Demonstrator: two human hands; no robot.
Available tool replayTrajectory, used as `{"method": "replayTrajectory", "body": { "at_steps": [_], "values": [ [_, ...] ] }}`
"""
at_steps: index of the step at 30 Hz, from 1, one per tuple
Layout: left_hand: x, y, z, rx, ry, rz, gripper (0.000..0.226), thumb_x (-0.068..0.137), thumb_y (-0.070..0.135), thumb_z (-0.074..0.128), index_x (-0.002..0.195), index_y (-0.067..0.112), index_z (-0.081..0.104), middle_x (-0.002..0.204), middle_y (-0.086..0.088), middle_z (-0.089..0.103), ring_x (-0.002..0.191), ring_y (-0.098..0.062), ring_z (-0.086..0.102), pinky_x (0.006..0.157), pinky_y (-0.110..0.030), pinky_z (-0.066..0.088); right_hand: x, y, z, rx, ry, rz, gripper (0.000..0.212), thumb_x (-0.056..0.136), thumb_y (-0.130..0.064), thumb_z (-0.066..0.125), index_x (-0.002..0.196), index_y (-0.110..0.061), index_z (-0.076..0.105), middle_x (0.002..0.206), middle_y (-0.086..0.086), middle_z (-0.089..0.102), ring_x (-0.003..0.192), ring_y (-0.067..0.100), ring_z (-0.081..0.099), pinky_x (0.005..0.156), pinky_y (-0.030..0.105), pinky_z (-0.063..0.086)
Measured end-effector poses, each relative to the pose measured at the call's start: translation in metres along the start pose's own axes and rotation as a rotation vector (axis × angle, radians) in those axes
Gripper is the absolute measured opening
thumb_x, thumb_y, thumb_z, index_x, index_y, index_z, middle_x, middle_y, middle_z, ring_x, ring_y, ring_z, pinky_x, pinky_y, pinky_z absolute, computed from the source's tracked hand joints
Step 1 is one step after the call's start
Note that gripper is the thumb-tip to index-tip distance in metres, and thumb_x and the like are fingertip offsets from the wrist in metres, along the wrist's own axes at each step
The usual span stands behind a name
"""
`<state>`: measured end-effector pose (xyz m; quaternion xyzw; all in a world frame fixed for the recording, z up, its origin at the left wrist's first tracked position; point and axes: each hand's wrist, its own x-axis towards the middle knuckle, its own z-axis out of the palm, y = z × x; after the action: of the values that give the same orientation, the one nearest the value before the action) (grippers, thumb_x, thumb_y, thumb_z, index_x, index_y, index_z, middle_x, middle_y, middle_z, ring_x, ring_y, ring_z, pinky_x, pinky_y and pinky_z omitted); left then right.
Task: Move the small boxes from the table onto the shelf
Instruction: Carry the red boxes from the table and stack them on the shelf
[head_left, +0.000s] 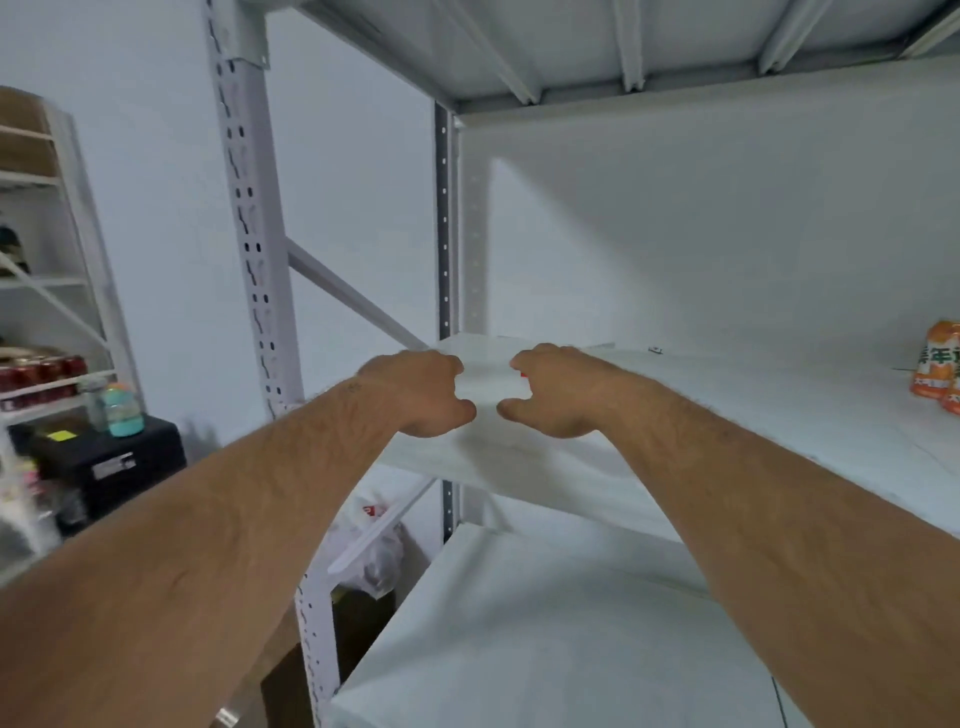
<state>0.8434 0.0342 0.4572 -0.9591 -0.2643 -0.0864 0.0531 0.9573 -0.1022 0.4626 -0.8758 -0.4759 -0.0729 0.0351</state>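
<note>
Both my arms reach up to the white metal shelf (727, 415). A small white box (488, 382) with a bit of red on its right side rests at the shelf's left end, near the corner post. My left hand (421, 392) grips its left side and my right hand (550, 392) grips its right side, thumbs curled along the near edge. Behind it more flat white boxes (519, 344) appear to lie against the back wall. The table is out of sight.
An orange snack bag (937, 371) stands at the shelf's right end. The slotted post (254, 260) rises on the left. A lower shelf (545, 623) lies below. At far left another rack holds red cans (36, 371) and a teal bottle (122, 410).
</note>
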Motion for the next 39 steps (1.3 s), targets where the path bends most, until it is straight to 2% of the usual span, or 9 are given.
{"method": "replayTrajectory", "body": {
  "at_steps": [8,20,24,27,30,31,34,36,39],
  "values": [
    [-0.108,-0.005,-0.010,0.020,-0.017,-0.183,0.071,0.088,0.055,0.044,0.152,0.030,0.026,0.153,0.006,0.036,0.134,-0.023,0.042,0.105,-0.043,0.042,-0.068,-0.046,-0.004,0.095,0.011,-0.183,0.069,0.096,-0.052,0.052,0.153,-0.018,0.033,0.154,0.006,0.038,0.135,0.028,0.044,0.107,0.041,0.041],
    [-0.300,-0.047,0.024,-0.042,-0.031,-0.345,0.059,0.089,0.055,0.046,0.140,0.026,0.044,0.134,0.001,0.056,0.113,-0.025,0.059,0.088,-0.040,0.053,-0.171,-0.170,0.055,0.181,-0.078,-0.397,0.070,0.096,-0.052,0.054,0.153,-0.018,0.033,0.157,0.005,0.036,0.140,0.027,0.040,0.112,0.042,0.037],
    [-0.380,-0.063,0.055,-0.034,-0.087,-0.448,0.050,0.086,0.053,0.046,0.127,0.025,0.053,0.113,0.003,0.061,0.097,-0.021,0.060,0.074,-0.036,0.051,-0.213,-0.224,0.086,0.189,-0.198,-0.473,0.058,0.084,-0.061,0.048,0.128,-0.023,0.054,0.127,0.000,0.057,0.117,0.028,0.059,0.094,0.045,0.050],
    [-0.443,-0.070,0.079,-0.057,-0.114,-0.533,0.040,0.083,0.054,0.045,0.107,0.026,0.060,0.090,0.005,0.062,0.078,-0.018,0.061,0.063,-0.032,0.050,-0.242,-0.259,0.117,0.212,-0.246,-0.565,0.052,0.082,-0.058,0.049,0.121,-0.025,0.058,0.116,-0.005,0.061,0.105,0.021,0.062,0.089,0.041,0.053],
    [-0.501,-0.070,0.098,-0.075,-0.131,-0.616,0.036,0.088,0.055,0.046,0.106,0.027,0.058,0.095,0.003,0.064,0.078,-0.018,0.059,0.062,-0.030,0.044,-0.284,-0.296,0.133,0.207,-0.299,-0.646,0.022,0.089,-0.048,0.057,0.099,-0.028,0.055,0.093,-0.008,0.060,0.091,0.018,0.063,0.081,0.034,0.052],
    [-0.519,-0.069,0.103,-0.080,-0.139,-0.642,0.037,0.090,0.053,0.046,0.113,0.026,0.058,0.102,0.003,0.064,0.083,-0.019,0.060,0.064,-0.031,0.043,-0.298,-0.307,0.138,0.206,-0.318,-0.662,0.023,0.089,-0.048,0.057,0.097,-0.027,0.054,0.090,-0.007,0.059,0.088,0.018,0.062,0.078,0.033,0.052],
    [-0.567,-0.067,0.117,-0.070,-0.186,-0.737,0.050,0.091,0.052,0.043,0.132,0.024,0.050,0.125,0.001,0.060,0.106,-0.023,0.061,0.075,-0.034,0.047,-0.332,-0.339,0.151,0.193,-0.309,-0.777,0.042,0.086,-0.057,0.054,0.110,-0.022,0.057,0.101,-0.002,0.062,0.093,0.021,0.062,0.081,0.040,0.053],
    [-0.596,-0.066,0.124,-0.063,-0.219,-0.813,0.055,0.090,0.054,0.042,0.136,0.024,0.047,0.130,0.001,0.057,0.110,-0.024,0.059,0.083,-0.037,0.051,-0.354,-0.356,0.157,0.161,-0.305,-0.858,0.037,0.093,-0.053,0.054,0.112,-0.022,0.055,0.102,-0.002,0.060,0.088,0.017,0.059,0.076,0.034,0.050],
    [-0.628,-0.062,0.127,-0.090,-0.210,-0.934,0.053,0.090,0.054,0.046,0.134,0.025,0.049,0.127,0.002,0.059,0.107,-0.023,0.061,0.084,-0.036,0.051,-0.377,-0.374,0.168,0.182,-0.361,-0.956,0.053,0.097,-0.052,0.051,0.141,-0.022,0.047,0.133,0.003,0.057,0.116,0.022,0.059,0.094,0.035,0.050]
  ]
}}
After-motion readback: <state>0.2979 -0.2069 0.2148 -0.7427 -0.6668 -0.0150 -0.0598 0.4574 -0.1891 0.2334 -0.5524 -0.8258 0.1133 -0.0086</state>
